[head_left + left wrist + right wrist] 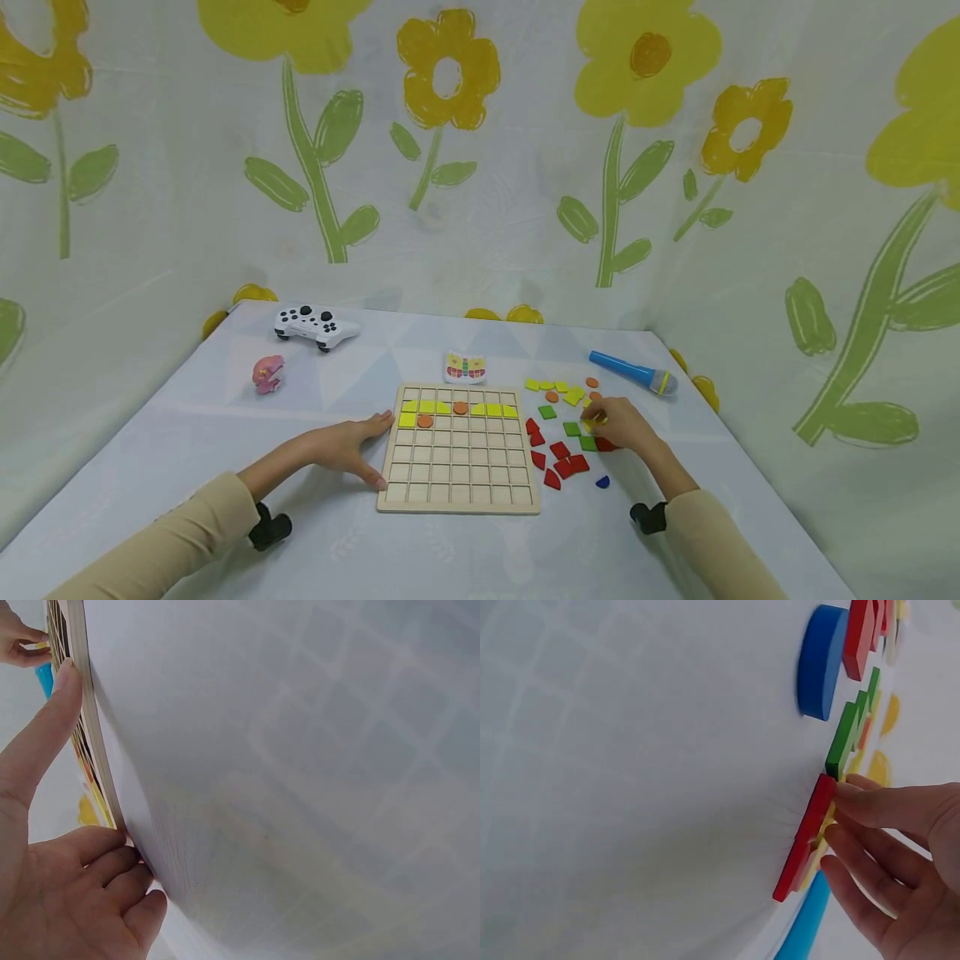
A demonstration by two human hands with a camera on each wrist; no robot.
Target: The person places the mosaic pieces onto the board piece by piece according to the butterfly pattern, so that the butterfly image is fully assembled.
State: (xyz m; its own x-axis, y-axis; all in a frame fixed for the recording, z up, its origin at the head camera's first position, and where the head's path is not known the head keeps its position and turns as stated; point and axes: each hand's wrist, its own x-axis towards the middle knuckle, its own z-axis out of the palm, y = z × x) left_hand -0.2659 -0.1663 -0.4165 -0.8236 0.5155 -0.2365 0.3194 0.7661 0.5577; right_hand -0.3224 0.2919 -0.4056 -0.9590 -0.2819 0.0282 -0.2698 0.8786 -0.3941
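My left hand (341,446) rests at the left side of a wooden grid board (459,506), thumb near its lower corner, fingers at the edge farther up. Yellow tiles (492,410) and orange discs (461,408) fill much of the board's second row; another yellow tile and an orange disc sit at the left of the row below. Right of the board, my right hand (621,423) pinches a yellow tile (589,424) low over the loose pieces. Green tiles (572,429) and red tiles (817,806) lie close to its fingers, some partly hidden by the hand.
A pattern card (466,367) stands behind the board. A blue toy microphone (630,369) lies at the back right. A white game controller (311,327) and a pink figurine (267,374) occupy the left back. One blue piece (603,482) lies in front of the red ones.
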